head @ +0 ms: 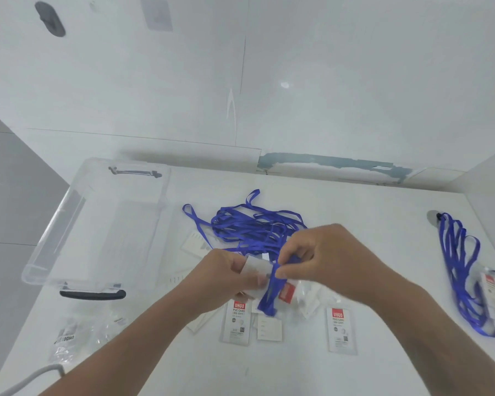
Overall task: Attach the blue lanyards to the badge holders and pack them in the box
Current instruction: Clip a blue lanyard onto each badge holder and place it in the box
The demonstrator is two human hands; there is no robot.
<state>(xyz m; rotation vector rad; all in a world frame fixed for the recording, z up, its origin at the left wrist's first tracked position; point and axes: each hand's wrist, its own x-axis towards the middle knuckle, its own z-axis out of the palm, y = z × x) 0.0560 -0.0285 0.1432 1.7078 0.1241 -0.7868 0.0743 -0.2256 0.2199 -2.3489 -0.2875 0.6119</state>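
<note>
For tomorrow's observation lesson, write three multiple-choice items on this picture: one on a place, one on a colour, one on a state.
1. Where is the clear plastic box on the table?
A. at the person's left
B. at the person's right
C. under the hands

2. What colour is the pile of lanyards?
A. red
B. blue
C. green

3. What is the left hand doing?
A. resting flat on the table
B. reaching into the box
C. holding a badge holder

Key: 1 A, the box lies at the left edge; 2 B, the straps are blue; 3 C, its grip pinches the holder while the right hand works a lanyard at it.
</note>
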